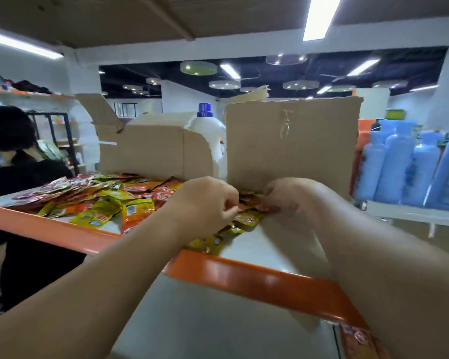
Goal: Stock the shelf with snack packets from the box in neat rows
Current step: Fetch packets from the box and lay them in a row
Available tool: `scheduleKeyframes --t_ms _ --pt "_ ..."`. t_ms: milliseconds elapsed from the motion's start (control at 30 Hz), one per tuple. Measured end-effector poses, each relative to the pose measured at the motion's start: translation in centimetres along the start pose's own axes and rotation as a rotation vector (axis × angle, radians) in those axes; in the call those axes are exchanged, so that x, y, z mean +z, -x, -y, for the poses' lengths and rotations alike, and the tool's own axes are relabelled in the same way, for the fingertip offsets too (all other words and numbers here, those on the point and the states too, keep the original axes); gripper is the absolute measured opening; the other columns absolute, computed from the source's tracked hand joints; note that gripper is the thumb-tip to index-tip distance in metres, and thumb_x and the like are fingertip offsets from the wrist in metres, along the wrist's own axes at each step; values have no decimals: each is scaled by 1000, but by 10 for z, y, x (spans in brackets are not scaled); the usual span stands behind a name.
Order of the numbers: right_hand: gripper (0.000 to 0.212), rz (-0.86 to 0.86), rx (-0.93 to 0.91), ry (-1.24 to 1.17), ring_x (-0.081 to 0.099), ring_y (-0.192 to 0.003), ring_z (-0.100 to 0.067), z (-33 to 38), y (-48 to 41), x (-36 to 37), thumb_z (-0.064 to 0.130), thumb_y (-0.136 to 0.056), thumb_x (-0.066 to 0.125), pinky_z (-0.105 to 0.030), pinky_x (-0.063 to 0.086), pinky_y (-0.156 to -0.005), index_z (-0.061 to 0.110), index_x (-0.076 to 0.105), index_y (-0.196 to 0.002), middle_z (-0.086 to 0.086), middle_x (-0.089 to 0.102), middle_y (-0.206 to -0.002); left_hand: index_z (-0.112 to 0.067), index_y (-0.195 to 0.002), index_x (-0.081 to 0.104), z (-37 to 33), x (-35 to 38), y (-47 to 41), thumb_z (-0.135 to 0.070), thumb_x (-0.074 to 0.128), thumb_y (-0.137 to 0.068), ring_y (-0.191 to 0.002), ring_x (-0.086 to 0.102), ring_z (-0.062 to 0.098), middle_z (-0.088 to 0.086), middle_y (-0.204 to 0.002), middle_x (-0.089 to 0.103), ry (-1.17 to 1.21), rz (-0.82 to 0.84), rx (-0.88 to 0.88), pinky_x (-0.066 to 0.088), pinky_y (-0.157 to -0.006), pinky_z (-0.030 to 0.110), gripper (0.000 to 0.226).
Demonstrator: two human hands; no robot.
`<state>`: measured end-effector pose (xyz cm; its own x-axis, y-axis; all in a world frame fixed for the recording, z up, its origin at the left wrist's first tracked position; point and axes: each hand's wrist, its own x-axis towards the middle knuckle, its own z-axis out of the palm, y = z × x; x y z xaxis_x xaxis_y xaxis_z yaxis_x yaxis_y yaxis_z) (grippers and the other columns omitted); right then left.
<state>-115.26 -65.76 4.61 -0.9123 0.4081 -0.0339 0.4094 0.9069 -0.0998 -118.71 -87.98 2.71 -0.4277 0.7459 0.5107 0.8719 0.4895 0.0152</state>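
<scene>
pinching red packet (267, 209), left hand (205, 203) and right hand (288, 195) fingers (230, 212), long axis sideways

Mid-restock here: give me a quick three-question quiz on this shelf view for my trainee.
1. True or false: the snack packets on the shelf already lie in neat rows.
2. Multiple choice: what shows between the cardboard box and the cardboard panel? A) a white bottle with a blue cap B) a red can C) a glass jar
3. Short answer: what are the left hand and the right hand doing?

Key: 1 false, they lie in a loose heap; 2 A; 3 each pinches packets in front of the cardboard panel.
</scene>
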Motion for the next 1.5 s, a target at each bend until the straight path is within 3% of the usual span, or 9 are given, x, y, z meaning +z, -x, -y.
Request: scheduleKeyframes --t_ms 133,233,300,400,500,700,833,1267,1500 --pt "34 -37 -27 -145 60 -95 -20 -5 -12 15 43 -88 73 -27 41 -65 22 66 -114 0 66 -102 -27 -87 65 2 -14 -20 -30 62 -100 -68 58 12 -9 -70 61 186 -197 49 44 -61 29 14" --pt "34 -46 -58 -163 60 -103 -21 -5 -17 17 34 -91 70 -31 49 -86 23 64 -122 2 65 -110 -27 -97 69 1 -19 -49 -27 62 -102 -70 62 10 -8 -74 65 326 -275 49 50 -64 28 9" --pt "21 -36 -50 -142 55 -95 -19 -4 -14 13 31 -91 69 -29 46 -76 25 60 -109 4 58 -95 -28 -100 72 3 -13 -72 -29 63 -102 -78 64 7 -10 -84 68 423 -174 -10 53 -70 27 9" --pt "24 -29 -62 -119 65 -80 -25 -14 -17 12 32 -70 77 -36 54 -66 17 65 -83 -3 66 -77 -30 -99 77 13 10 -97 -33 67 -100 -86 67 8 -10 -92 72 408 123 -99 54 -74 26 11" --pt "36 -67 -3 -185 65 -64 -23 -33 -18 9 23 -63 88 -34 54 -51 19 63 -90 -8 71 -81 -32 -92 79 27 34 -102 -35 71 -96 -88 67 7 -11 -92 74 362 231 -110 50 -71 24 10" --pt "33 -201 -94 -537 63 -69 -24 -52 -17 -9 -10 -80 67 -34 54 -60 22 64 -86 -12 69 -91 -36 -98 75 32 45 -97 -38 72 -94 -94 67 5 -16 -99 73 411 236 -83 55 -85 29 6" --pt "26 -203 -126 -413 59 -56 -13 -39 -14 -7 -3 -85 68 -27 51 -54 23 65 -87 -2 64 -80 -32 -105 76 28 45 -89 -34 70 -96 -91 64 5 -13 -97 70 379 274 -69 54 -81 26 11" --pt "32 -132 -108 -441 60 -71 -21 -45 -6 -6 -7 -87 60 -35 54 -64 24 66 -86 0 62 -80 -37 -97 75 26 47 -94 -18 60 -92 -88 68 11 -14 -95 72 427 231 -78 57 -75 30 25" --pt "42 -491 -31 -409 67 -75 -22 -49 -11 -20 -7 -73 53 -29 54 -66 32 69 -75 2 72 -84 -33 -103 77 31 46 -97 -11 51 -91 -97 61 12 -11 -104 67 396 137 -176 46 -75 26 36"
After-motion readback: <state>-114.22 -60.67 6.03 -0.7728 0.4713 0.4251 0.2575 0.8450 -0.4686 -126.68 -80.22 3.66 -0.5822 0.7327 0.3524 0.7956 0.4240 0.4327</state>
